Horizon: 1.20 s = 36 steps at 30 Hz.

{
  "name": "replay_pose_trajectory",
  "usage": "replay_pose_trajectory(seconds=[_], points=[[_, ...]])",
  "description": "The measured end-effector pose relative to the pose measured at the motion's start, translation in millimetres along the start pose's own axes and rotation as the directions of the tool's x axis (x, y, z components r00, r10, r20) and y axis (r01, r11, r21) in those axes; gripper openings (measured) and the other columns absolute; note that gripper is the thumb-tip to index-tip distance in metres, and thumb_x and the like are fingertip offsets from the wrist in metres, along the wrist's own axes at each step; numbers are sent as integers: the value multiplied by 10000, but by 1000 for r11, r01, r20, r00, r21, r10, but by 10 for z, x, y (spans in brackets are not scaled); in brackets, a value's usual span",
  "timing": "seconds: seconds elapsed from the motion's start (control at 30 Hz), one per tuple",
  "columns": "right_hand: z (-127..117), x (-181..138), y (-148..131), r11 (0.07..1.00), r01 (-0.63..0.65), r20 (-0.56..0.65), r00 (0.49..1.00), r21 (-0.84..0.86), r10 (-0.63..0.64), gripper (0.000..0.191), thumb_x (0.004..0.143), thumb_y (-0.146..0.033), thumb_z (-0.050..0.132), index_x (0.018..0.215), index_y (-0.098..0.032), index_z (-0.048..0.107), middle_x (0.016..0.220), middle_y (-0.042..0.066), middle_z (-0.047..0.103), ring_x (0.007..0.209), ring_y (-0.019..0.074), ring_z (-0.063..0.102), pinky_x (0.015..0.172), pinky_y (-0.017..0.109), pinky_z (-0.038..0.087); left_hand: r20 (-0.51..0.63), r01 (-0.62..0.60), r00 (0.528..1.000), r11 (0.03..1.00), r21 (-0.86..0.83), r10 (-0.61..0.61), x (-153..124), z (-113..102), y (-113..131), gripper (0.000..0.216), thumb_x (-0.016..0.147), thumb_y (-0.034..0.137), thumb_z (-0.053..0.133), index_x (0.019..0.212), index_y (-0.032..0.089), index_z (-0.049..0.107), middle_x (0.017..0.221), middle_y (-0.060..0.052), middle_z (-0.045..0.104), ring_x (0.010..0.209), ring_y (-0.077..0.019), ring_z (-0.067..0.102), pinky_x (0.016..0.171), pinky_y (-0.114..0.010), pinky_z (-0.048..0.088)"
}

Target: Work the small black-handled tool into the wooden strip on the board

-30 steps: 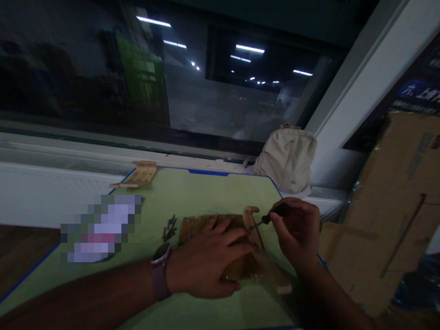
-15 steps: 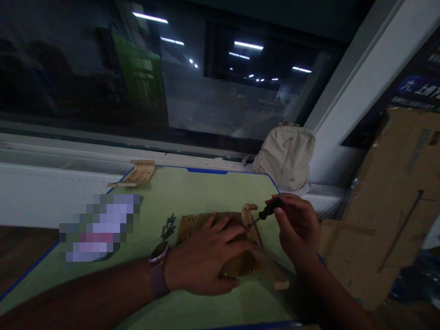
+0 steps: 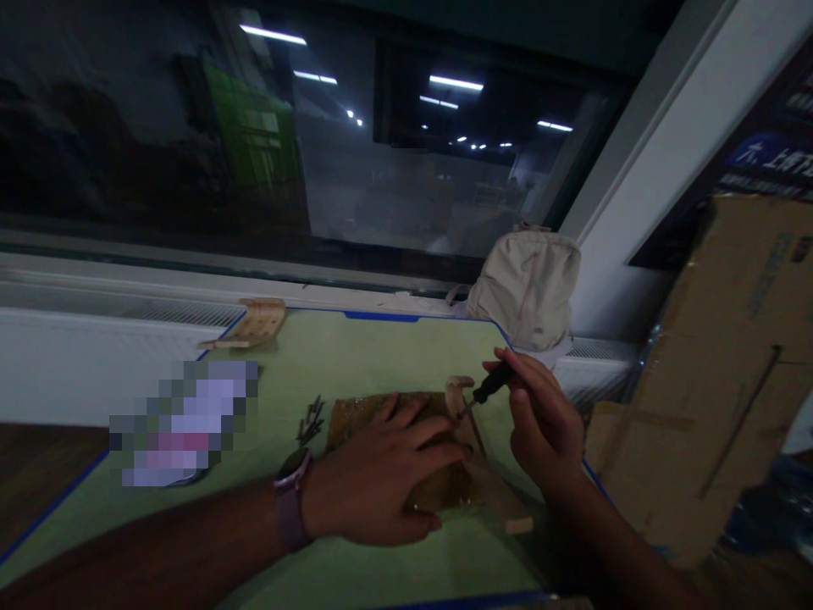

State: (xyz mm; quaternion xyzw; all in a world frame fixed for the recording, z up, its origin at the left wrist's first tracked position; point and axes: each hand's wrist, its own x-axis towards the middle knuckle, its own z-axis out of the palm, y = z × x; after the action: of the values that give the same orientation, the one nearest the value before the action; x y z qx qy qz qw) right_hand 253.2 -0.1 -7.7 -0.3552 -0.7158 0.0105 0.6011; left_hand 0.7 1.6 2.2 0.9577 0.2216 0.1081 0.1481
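Note:
My left hand (image 3: 387, 474) lies flat with fingers spread over a brown, tape-covered flat piece (image 3: 356, 415) on the table. Its fingertips reach a curved wooden part (image 3: 501, 500), which runs along the right side of that piece with a hooked far end. In my right hand (image 3: 546, 424) is a screwdriver (image 3: 488, 387) with a black handle, held tilted. Its metal tip points down and left at the wooden part, close to my left fingers. Whether a screw sits under the tip is too dark to make out. Several screws (image 3: 311, 421) lie left of the brown piece.
On the far left table corner rests another wooden piece (image 3: 257, 324) with holes. A pixelated pale object (image 3: 196, 424) lies on the left of the green table (image 3: 356, 352). Beyond stand a beige backpack (image 3: 527, 284) and a window; a large cardboard sheet (image 3: 705, 381) leans at the right.
My right hand has shifted slightly left and turned around the screwdriver handle, its fingers now further over it. My left hand keeps its place on the brown piece.

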Motion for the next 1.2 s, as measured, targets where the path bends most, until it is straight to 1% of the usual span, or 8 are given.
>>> replay_pose_trajectory(seconds=[0.1, 0.27, 0.47, 0.6, 0.73, 0.93, 1.07, 1.2], points=[[28, 14, -2, 999, -33, -39, 999, 37, 34, 343, 1061, -198, 625, 1345, -339, 756, 1194, 70, 792, 972, 225, 803, 889, 457, 678, 11, 1, 1000, 1000, 4, -2, 4, -3, -1, 753, 877, 477, 866, 1544, 303, 563, 1577, -92, 575, 1535, -476, 421, 1267, -770, 304], [25, 15, 41, 1000, -3, -124, 992, -1, 3, 274, 961, -201, 777, 1218, -296, 766, 1077, 70, 731, 1004, 232, 742, 802, 375, 644, 32, 12, 999, 1000, -6, -12, 4, -10, 9, 777, 868, 463, 872, 1561, 314, 554, 1571, -94, 587, 1550, -479, 406, 1276, -774, 283], [-42, -8, 51, 991, 62, -15, 998, -115, -64, 378, 1028, -251, 681, 1396, -334, 710, 1201, 88, 733, 1127, 261, 714, 924, 427, 614, 27, 13, 1000, 999, -30, -13, -19, 10, -4, 769, 874, 469, 866, 1558, 310, 556, 1586, -88, 578, 1548, -481, 415, 1272, -789, 276], [-30, -20, 11, 998, 33, 57, 998, -50, -30, 457, 1092, -236, 548, 1526, -347, 635, 1325, 112, 750, 1214, 283, 741, 1000, 500, 625, 24, 9, 1000, 1000, -30, -8, -4, 1, -4, 750, 878, 486, 861, 1546, 296, 575, 1555, -96, 596, 1544, -492, 418, 1267, -791, 284], [2, -43, -2, 999, 22, 46, 999, 42, -24, 452, 1071, -160, 590, 1467, -360, 676, 1325, 99, 773, 1125, 259, 797, 967, 494, 661, 23, 17, 1000, 1000, -25, -17, 15, -10, 1, 744, 872, 458, 871, 1536, 289, 582, 1548, -96, 600, 1533, -488, 429, 1264, -779, 299], [28, -22, 75, 996, -14, -70, 997, 91, 20, 354, 989, -137, 736, 1283, -335, 743, 1110, 40, 747, 891, 182, 779, 753, 335, 662, 14, 8, 1000, 1000, -25, -7, -5, 19, -10, 780, 870, 478, 877, 1561, 321, 551, 1570, -83, 584, 1551, -477, 406, 1265, -786, 284], [20, -15, 105, 1000, -14, -150, 989, 9, 15, 287, 944, -169, 796, 1196, -302, 759, 1032, 38, 727, 927, 197, 738, 748, 316, 627, 14, 16, 1000, 1000, -22, -16, -11, 29, -12, 768, 882, 473, 872, 1561, 328, 543, 1579, -77, 579, 1557, -474, 401, 1269, -799, 262], [-25, -38, 85, 998, 21, -56, 998, -55, -25, 346, 1015, -217, 695, 1345, -316, 734, 1184, 89, 754, 1108, 260, 740, 872, 417, 645, 2, 8, 1000, 1000, -14, -8, -7, 30, -14, 754, 884, 474, 870, 1548, 319, 550, 1576, -71, 579, 1533, -464, 428, 1269, -780, 288]])
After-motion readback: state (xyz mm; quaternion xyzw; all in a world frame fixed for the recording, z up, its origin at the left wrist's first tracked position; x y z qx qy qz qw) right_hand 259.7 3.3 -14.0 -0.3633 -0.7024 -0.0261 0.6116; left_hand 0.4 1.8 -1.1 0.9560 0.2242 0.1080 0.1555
